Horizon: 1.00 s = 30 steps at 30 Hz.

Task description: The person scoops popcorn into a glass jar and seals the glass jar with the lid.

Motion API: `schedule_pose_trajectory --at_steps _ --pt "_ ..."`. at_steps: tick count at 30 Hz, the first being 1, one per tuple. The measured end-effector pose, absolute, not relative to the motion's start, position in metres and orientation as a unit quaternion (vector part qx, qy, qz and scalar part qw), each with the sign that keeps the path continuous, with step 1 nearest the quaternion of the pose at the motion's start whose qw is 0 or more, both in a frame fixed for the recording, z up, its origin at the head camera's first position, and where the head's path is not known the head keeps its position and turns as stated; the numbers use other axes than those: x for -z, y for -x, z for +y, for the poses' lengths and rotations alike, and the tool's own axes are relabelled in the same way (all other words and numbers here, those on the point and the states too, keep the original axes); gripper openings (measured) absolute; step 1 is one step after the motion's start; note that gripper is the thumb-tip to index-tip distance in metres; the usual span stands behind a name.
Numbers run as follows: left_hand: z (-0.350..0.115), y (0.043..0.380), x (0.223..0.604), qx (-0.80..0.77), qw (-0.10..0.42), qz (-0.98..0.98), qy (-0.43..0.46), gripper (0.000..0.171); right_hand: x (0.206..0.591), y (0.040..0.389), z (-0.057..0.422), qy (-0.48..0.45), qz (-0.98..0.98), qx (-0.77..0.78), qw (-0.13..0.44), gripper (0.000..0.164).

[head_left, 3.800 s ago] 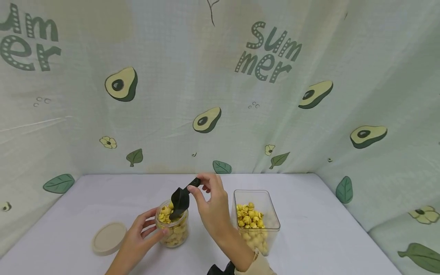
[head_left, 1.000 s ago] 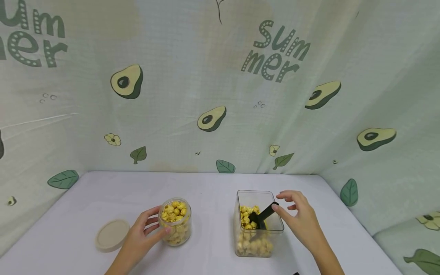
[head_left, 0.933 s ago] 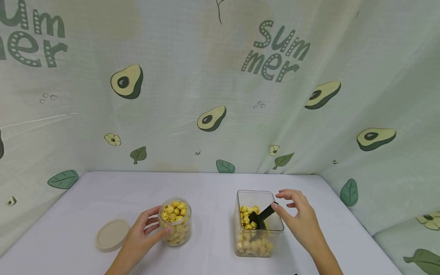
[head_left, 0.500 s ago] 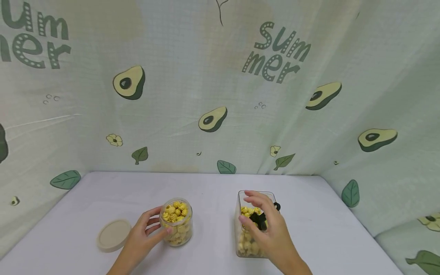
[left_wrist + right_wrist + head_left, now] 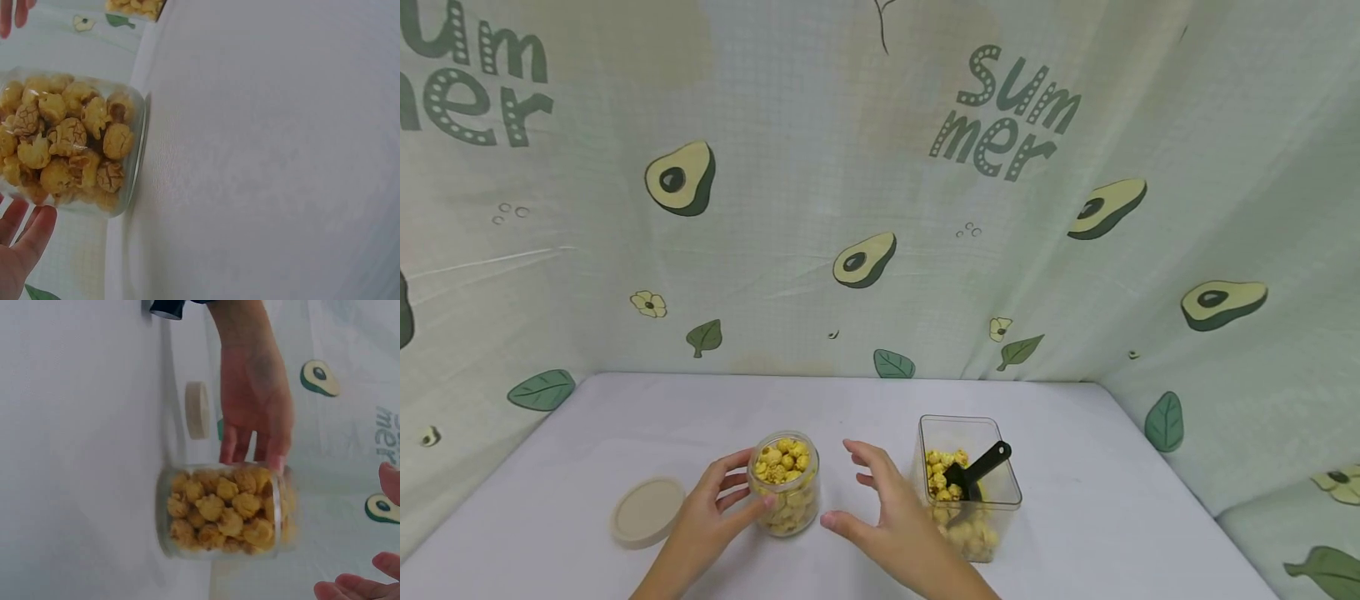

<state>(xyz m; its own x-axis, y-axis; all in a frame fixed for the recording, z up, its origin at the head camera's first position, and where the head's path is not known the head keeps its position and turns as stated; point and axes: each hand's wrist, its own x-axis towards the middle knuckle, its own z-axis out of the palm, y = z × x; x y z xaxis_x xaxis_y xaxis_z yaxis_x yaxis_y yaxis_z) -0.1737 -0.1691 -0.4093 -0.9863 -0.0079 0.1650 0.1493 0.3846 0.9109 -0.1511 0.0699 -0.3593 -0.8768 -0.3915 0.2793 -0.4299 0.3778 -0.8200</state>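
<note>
A clear round jar (image 5: 814,492) full of yellow caramel popcorn stands without a lid on the table. My left hand (image 5: 709,515) holds it from the left, thumb at the front and fingers round the far side. To the jar's right, my right hand (image 5: 898,523) hovers with thumb and fingers spread apart, nothing between them. The right wrist view shows the jar's side (image 5: 219,515) with the left hand against it. A black scoop (image 5: 987,462) leans in the square clear container (image 5: 1009,502), its head in the popcorn and its handle over the right rim.
A round beige lid (image 5: 647,513) lies flat on the white table (image 5: 1097,483), left of the left hand. The right forearm passes in front of the square container's lower left side. Behind the table hangs a printed cloth (image 5: 760,200).
The scoop has gone from over the jar into the square container. My right hand has released its handle and moved left toward the jar. The left hand stays on the jar.
</note>
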Motion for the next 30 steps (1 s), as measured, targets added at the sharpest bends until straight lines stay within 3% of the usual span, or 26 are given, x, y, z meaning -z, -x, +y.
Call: schedule_pose_trajectory --at_steps 9,22,30 --pt "-0.170 0.174 0.411 0.555 0.086 -0.826 0.055 0.061 0.386 0.168 0.043 -0.201 -0.796 -0.568 -0.054 0.076" --pt "-0.170 0.174 0.409 0.558 0.072 -0.825 0.054 0.060 0.412 0.196 0.029 -0.145 -0.782 -0.601 -0.080 0.085" --pt "-0.170 0.174 0.408 0.554 0.073 -0.828 0.054 0.061 0.417 0.199 0.024 -0.129 -0.758 -0.630 -0.104 0.079"
